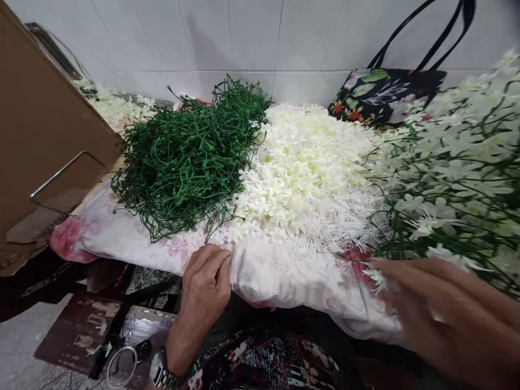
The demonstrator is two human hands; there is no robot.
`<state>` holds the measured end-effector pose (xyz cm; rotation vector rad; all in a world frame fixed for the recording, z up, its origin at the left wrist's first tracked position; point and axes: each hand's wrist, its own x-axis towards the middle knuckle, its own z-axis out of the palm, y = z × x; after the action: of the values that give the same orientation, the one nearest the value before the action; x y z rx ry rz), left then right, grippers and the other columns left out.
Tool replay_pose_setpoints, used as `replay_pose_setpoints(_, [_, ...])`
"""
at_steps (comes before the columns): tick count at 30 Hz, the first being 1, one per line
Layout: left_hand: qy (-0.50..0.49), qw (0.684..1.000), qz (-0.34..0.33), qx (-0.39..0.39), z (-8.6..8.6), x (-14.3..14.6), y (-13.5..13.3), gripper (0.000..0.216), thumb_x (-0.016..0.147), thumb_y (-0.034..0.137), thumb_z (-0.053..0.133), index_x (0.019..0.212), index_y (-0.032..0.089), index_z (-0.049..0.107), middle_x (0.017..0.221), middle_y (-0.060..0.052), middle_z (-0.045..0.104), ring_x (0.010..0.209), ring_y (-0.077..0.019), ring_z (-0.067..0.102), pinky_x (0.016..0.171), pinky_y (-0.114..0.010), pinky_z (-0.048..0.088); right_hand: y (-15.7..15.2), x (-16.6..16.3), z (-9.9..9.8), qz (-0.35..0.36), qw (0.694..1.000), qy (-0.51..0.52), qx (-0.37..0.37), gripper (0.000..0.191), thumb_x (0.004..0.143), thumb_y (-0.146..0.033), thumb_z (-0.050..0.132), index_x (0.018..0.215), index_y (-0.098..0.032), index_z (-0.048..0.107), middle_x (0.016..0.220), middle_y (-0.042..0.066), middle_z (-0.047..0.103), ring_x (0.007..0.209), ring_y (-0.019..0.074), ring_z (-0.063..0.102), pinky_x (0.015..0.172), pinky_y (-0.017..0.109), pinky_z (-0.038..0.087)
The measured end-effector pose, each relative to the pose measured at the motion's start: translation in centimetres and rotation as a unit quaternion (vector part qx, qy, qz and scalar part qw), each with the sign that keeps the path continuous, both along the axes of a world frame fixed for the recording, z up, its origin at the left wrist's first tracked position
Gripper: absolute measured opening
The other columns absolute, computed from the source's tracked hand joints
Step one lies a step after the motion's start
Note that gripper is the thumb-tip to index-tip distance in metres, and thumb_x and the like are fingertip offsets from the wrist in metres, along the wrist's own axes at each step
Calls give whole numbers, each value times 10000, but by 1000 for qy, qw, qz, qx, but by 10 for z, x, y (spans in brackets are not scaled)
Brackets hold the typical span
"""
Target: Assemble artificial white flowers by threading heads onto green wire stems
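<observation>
At the table's front edge, my left hand (pixel 207 281) is closed, thumb pressed to the curled index finger; whatever it pinches is hidden or too small to name. Just above it lies a heap of green plastic flower stems (pixel 190 157). My right hand (pixel 439 309), smeared by motion, is at the right with its fingertips together on a thin artificial flower stem (pixel 352 259). White strands (pixel 378 279) hang beside those fingertips. Between and beyond the hands are a pile of cream artificial petals (pixel 300 162) and a bunch of white stamens (pixel 341 219).
Assembled white flowers with green stems (pixel 455 173) are massed at the right. A floral handbag (pixel 390 95) leans on the tiled wall (pixel 244 38). At the left stands a cardboard box (pixel 44 130). Pink-flowered cloth (pixel 276 271) covers the work surface.
</observation>
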<state>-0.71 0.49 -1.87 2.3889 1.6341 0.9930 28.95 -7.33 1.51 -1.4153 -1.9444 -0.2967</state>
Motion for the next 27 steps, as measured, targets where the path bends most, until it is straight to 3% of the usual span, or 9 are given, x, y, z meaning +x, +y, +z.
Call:
replay_pose_setpoints(3, [-30,999,33,10,3,0,3,210,825,83,421,841,147,620,805,-67,638,791,-180,612,744,-297,495,33,-40,-1,100,993,-54,-9,218,841,-114,529,1015,-208,620,804,49,660,740,179,617,726,320,492])
replay_pose_setpoints(8, [106,993,32,32,6,12,18,232,813,97,440,956,137,619,808,-78,648,752,-210,600,692,-322,475,53,-60,-17,76,993,-88,-38,170,858,-104,465,870,-170,620,774,67,633,743,187,597,683,315,451])
replay_pose_setpoints(12, [170,983,60,29,6,21,25,223,770,21,441,705,155,607,663,-58,591,625,-199,554,595,-310,422,58,-56,-26,79,990,-116,-27,131,850,-125,488,864,-159,614,781,68,623,749,187,592,675,305,436])
replay_pose_setpoints(14, [164,984,53,39,6,23,22,274,750,-18,421,616,172,566,625,-48,554,590,-187,518,572,-306,395,58,-55,-26,73,991,-106,-32,130,857,-131,481,877,-145,609,780,76,621,745,191,588,681,313,434])
replay_pose_setpoints(17, [153,987,-3,39,8,32,11,293,723,-51,402,629,178,558,629,-38,533,600,-185,490,579,-309,381,60,-58,-26,76,992,-96,-32,134,863,-135,474,892,-140,605,775,76,623,747,192,588,683,313,439])
replay_pose_setpoints(22, [89,987,-133,-29,14,52,-7,250,774,38,446,930,171,589,779,-33,609,725,-183,553,699,-332,437,65,-62,-27,93,992,-78,-26,155,871,-137,453,906,-159,602,780,64,631,735,177,599,664,300,452])
replay_pose_setpoints(24, [45,991,-128,-16,14,51,-5,264,801,75,453,1016,168,576,834,-43,631,756,-180,575,741,-337,448,67,-62,-27,97,992,-78,-21,160,880,-144,442,907,-158,599,773,64,633,730,178,600,669,306,455])
replay_pose_setpoints(27, [3,997,-50,64,14,36,9,259,812,39,425,979,139,596,771,-57,633,718,-175,575,678,-302,455,71,-65,-25,99,993,-66,-13,153,888,-159,446,927,-157,594,779,64,631,732,179,595,683,311,458])
